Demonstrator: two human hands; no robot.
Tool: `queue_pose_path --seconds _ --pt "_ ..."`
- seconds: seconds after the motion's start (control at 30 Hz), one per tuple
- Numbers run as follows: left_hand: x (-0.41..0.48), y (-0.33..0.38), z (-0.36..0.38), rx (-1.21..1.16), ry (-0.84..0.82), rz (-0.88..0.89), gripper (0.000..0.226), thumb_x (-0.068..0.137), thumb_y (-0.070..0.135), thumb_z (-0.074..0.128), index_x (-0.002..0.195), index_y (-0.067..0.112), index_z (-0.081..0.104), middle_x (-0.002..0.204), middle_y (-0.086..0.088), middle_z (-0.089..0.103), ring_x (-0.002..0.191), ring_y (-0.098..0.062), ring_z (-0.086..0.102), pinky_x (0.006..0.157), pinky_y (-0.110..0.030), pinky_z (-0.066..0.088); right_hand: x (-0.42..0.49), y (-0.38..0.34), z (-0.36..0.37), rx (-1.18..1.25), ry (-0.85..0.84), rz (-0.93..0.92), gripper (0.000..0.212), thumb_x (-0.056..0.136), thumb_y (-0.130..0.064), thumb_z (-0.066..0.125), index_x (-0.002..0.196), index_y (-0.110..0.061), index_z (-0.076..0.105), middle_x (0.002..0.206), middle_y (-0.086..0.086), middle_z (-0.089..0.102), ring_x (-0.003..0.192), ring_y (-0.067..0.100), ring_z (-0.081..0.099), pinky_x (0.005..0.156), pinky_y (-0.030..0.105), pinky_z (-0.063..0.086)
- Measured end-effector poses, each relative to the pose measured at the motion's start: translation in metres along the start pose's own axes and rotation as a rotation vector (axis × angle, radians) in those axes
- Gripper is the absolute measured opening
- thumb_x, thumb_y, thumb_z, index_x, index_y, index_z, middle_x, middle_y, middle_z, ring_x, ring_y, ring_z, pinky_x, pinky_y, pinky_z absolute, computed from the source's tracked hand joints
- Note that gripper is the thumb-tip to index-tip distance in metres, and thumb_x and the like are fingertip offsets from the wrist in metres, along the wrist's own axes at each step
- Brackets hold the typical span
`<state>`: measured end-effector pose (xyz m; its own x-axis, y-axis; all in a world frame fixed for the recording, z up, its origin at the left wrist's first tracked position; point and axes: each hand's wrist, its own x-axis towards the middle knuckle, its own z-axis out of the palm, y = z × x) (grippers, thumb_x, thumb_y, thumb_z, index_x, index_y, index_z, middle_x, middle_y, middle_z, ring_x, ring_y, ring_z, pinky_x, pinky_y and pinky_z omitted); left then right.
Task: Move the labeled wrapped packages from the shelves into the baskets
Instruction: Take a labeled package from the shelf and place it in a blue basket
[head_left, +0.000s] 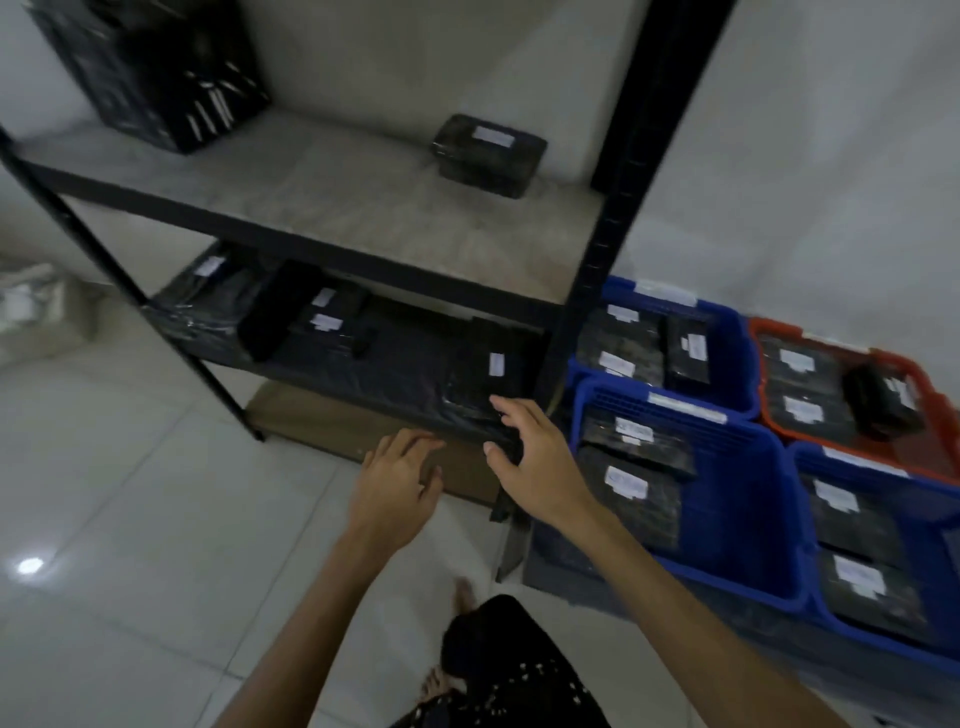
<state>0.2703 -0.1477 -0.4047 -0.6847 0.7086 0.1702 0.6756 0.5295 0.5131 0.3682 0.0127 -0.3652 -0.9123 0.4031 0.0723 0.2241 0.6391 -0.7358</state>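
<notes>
At lower shelf front edge: right hand (530, 457) open, fingers spread over black plastic-wrapped package with white label (488, 376); left hand (397, 478) open, empty, just below. Best approach: grip both ends, slide out level, carry to near blue plastic basket (748, 519).

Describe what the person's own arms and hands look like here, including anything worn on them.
Both arms are bare from the bottom of the frame up to the wrists: no sleeves show. The left hand and right hand wear no gloves, and no rings, watch or bracelets can be made out, though the picture is somewhat blurred. Below the arms, the person wears a dark garment with small light specks.
</notes>
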Motion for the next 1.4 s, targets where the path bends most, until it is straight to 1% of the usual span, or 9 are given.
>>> queue_pose_path --seconds 0.1,0.23,0.33,0.6,0.8,1.0,1.17,1.33,1.4 --pt "0.015 -0.037 -0.018 0.026 0.011 -0.056 0.041 0.078 0.029 0.043 0.108 0.014 0.065 0.105 -0.005 0.062 0.089 -0.031 0.059 0.074 -0.041 0.051 0.036 -0.01 0.026 0.012 -0.027 -0.011 0.05 0.092 -0.025 0.056 0.139 -0.021 0.04 0.133 -0.007 0.043 0.12 0.009 0.046 0.099 0.027 0.042" --pt "0.047 -0.1 -0.042 0.065 0.005 -0.079 0.048 0.076 0.031 0.035 0.111 0.013 0.063 0.111 -0.009 0.061 0.092 -0.034 0.059 0.074 -0.042 0.052 0.088 -0.011 0.064 0.039 -0.033 0.003 0.048 0.091 -0.022 0.057 0.137 -0.018 0.043 0.132 -0.005 0.046 0.121 0.009 0.046 0.1 0.023 0.04" --pt "0.078 -0.152 -0.055 0.096 -0.016 -0.108 0.05 0.076 0.031 0.034 0.114 0.014 0.061 0.114 -0.01 0.061 0.095 -0.035 0.058 0.077 -0.042 0.051 0.13 -0.003 0.098 0.039 -0.04 0.025 0.048 0.091 -0.022 0.057 0.137 -0.018 0.044 0.133 -0.004 0.047 0.122 0.013 0.047 0.101 0.031 0.043" --pt "0.157 -0.272 -0.065 0.095 -0.04 -0.226 0.04 0.082 0.007 0.058 0.122 0.012 0.058 0.123 -0.012 0.055 0.108 -0.035 0.055 0.087 -0.042 0.048 0.225 0.023 0.193 -0.022 -0.058 0.137 0.045 0.089 -0.02 0.056 0.133 -0.016 0.048 0.131 0.002 0.05 0.12 0.02 0.05 0.096 0.038 0.046" --pt "0.21 -0.363 -0.034 0.097 -0.086 -0.241 0.04 0.082 0.008 0.061 0.122 0.01 0.058 0.123 -0.013 0.053 0.106 -0.035 0.054 0.083 -0.04 0.047 0.274 0.065 0.268 -0.126 -0.023 0.167 0.044 0.087 -0.02 0.055 0.131 -0.016 0.051 0.129 0.005 0.052 0.116 0.024 0.053 0.095 0.037 0.045" --pt "0.262 -0.442 0.02 0.032 -0.158 -0.168 0.039 0.088 0.013 0.054 0.126 0.013 0.052 0.129 -0.009 0.045 0.114 -0.027 0.05 0.097 -0.036 0.04 0.306 0.121 0.339 -0.258 0.109 0.155 0.041 0.085 -0.02 0.054 0.124 -0.012 0.057 0.124 0.006 0.056 0.11 0.026 0.056 0.095 0.038 0.046" --pt "0.31 -0.487 0.053 -0.017 -0.15 -0.242 0.045 0.094 0.015 0.05 0.136 0.006 0.041 0.139 -0.016 0.038 0.124 -0.033 0.041 0.104 -0.036 0.031 0.327 0.164 0.378 -0.495 0.141 0.132 0.046 0.085 -0.031 0.047 0.126 -0.013 0.054 0.129 0.009 0.053 0.113 0.027 0.055 0.094 0.04 0.045" --pt "0.337 -0.507 0.088 -0.129 -0.186 -0.425 0.05 0.1 0.024 0.035 0.146 0.006 0.024 0.146 -0.019 0.031 0.132 -0.034 0.033 0.107 -0.037 0.027 0.33 0.199 0.405 -0.653 0.078 0.123 0.048 0.089 -0.037 0.033 0.128 -0.014 0.052 0.138 0.014 0.047 0.128 0.032 0.045 0.101 0.049 0.042" --pt "0.342 -0.513 0.1 -0.18 -0.18 -0.46 0.051 0.1 0.027 0.037 0.144 0.005 0.026 0.145 -0.019 0.035 0.132 -0.033 0.034 0.108 -0.037 0.027 0.331 0.203 0.407 -0.679 0.082 0.108 0.049 0.089 -0.037 0.033 0.128 -0.015 0.052 0.138 0.014 0.047 0.13 0.032 0.042 0.103 0.048 0.04"
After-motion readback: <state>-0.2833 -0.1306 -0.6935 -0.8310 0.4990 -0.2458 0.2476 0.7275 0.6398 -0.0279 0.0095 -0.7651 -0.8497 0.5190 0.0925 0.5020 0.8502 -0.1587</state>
